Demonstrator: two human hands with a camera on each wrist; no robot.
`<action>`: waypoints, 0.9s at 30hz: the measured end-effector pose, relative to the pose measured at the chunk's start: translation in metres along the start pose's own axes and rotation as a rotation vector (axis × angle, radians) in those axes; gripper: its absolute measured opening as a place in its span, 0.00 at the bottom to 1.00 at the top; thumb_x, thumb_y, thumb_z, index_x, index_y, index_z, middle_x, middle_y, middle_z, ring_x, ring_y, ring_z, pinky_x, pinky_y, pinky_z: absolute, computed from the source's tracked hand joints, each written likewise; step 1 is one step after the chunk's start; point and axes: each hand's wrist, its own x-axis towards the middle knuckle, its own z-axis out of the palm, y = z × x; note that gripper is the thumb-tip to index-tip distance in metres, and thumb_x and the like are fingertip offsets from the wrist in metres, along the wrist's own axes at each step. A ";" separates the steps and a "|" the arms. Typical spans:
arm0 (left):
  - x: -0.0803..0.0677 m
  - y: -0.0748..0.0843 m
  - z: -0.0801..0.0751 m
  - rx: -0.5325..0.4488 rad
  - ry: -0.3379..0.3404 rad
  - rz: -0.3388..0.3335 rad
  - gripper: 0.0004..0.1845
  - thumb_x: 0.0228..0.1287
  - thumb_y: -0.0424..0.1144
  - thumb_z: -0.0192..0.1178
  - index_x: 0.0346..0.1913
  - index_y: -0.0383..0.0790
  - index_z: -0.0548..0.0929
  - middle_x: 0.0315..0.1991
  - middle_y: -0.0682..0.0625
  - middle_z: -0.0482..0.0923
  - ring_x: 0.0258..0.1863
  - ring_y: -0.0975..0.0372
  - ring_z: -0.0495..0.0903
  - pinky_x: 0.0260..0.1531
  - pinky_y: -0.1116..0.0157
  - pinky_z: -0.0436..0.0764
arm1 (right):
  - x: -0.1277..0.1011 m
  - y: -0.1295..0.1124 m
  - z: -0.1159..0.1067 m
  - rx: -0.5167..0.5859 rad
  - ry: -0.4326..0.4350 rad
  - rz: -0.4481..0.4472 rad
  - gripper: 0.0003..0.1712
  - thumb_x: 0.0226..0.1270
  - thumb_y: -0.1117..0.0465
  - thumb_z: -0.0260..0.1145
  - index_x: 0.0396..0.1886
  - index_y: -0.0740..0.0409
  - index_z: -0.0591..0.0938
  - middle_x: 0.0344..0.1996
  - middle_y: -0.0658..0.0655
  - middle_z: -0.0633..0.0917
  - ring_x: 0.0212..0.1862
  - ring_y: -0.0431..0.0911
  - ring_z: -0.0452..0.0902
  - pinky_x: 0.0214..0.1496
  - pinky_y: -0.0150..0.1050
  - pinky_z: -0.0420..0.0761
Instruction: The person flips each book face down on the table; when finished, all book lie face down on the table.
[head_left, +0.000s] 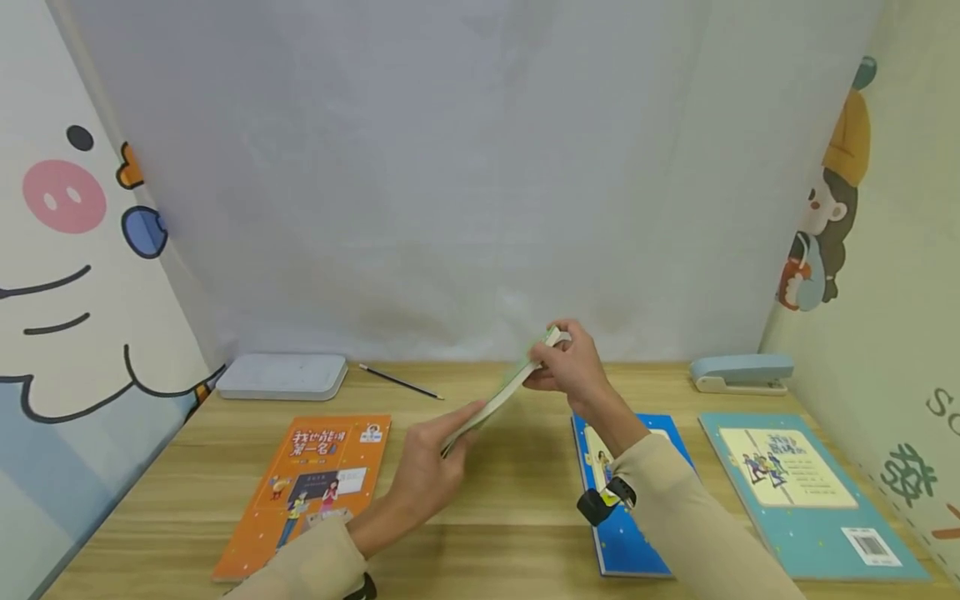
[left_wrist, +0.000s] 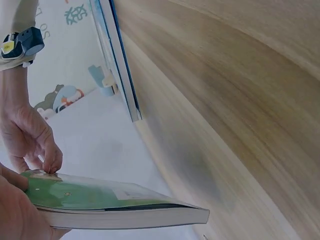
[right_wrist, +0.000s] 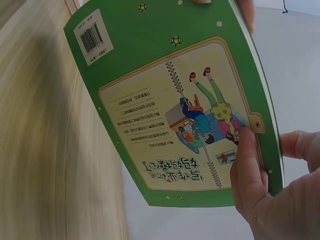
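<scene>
Both hands, left (head_left: 427, 467) and right (head_left: 573, 367), pinch green book (head_left: 498, 392) edge-on above surface (head_left: 510, 500); right wrist view alone shows its barcoded cover.

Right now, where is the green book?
In the head view the green book is held up above the middle of the wooden desk, gripped by the left hand and right hand, between the orange book and blue book.
</scene>
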 end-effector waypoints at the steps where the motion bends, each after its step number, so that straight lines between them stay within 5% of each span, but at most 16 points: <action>1: 0.000 0.000 0.000 -0.004 0.000 -0.004 0.23 0.54 0.16 0.65 0.56 0.29 0.83 0.51 0.34 0.84 0.48 0.46 0.87 0.44 0.55 0.87 | 0.000 0.000 0.000 0.001 0.001 0.005 0.28 0.68 0.70 0.58 0.66 0.63 0.62 0.35 0.59 0.78 0.27 0.44 0.87 0.36 0.39 0.89; 11: 0.001 0.001 -0.001 -0.110 0.009 -0.124 0.24 0.58 0.17 0.61 0.59 0.31 0.82 0.53 0.32 0.83 0.48 0.44 0.86 0.42 0.59 0.88 | -0.002 -0.003 0.000 -0.021 -0.007 0.020 0.35 0.70 0.68 0.61 0.73 0.61 0.57 0.36 0.59 0.75 0.26 0.44 0.85 0.38 0.41 0.89; 27: 0.007 0.007 -0.012 -0.306 0.022 -0.410 0.22 0.65 0.22 0.59 0.63 0.31 0.79 0.57 0.29 0.79 0.46 0.40 0.86 0.35 0.63 0.88 | -0.005 0.001 -0.002 -0.110 -0.050 0.018 0.38 0.78 0.48 0.55 0.79 0.53 0.53 0.57 0.72 0.73 0.38 0.48 0.86 0.46 0.44 0.88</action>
